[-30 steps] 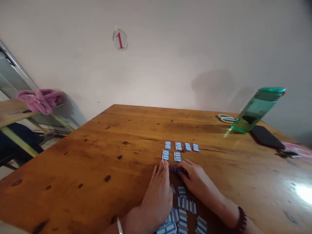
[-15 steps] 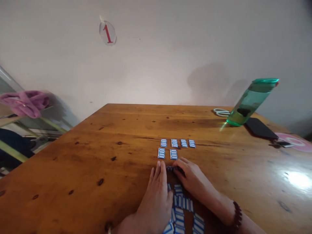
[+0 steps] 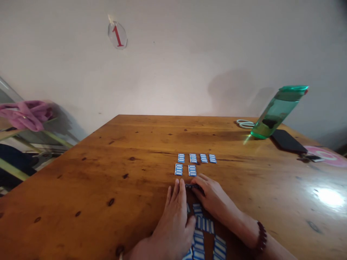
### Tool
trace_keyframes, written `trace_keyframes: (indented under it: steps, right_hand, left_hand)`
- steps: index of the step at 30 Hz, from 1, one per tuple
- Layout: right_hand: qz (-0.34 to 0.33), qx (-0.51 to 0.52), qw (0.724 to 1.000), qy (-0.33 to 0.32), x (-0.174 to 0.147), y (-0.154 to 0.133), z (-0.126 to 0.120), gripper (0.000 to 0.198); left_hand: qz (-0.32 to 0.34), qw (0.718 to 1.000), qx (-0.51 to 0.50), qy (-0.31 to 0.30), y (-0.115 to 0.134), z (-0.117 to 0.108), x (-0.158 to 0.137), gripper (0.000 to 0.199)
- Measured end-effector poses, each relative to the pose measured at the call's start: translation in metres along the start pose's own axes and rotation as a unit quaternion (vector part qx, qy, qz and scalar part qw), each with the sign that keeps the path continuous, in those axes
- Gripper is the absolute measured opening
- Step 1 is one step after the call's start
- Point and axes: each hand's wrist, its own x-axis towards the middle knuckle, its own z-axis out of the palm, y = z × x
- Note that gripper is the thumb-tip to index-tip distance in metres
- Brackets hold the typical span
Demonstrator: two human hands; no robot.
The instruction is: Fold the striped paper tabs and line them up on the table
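Observation:
My right hand pinches a short dark strip-like piece, blurred and partly covered by the fingers. At the strip's left end lies my left hand, fingers stretched out and thumb apart, its fingertips beside or against that end. Just beyond the fingers are two small groups of blue-and-white striped pieces, the left one and the right one. Behind them runs a row of several similar groups. Between my forearms more striped pieces lie scattered, some hidden under my left hand.
The wooden table meets a pale wall bearing a number sign. On the right are a green bottle, a white cable, a black phone-like slab and a pink round mat. Pink cloth lies at far left.
My left thumb has moved outward a little, to the right. Both hands stay around the dark piece, and the view has shifted slightly.

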Motion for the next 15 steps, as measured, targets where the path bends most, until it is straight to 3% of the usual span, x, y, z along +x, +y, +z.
trace_keyframes:
  steps: [15]
  right_hand:
    - [0.001, -0.007, 1.000, -0.012, 0.0003, -0.0010, -0.0026, 0.018]
  left_hand:
    - [-0.006, 1.000, -0.019, 0.008, 0.0013, -0.0013, -0.0001, 0.076]
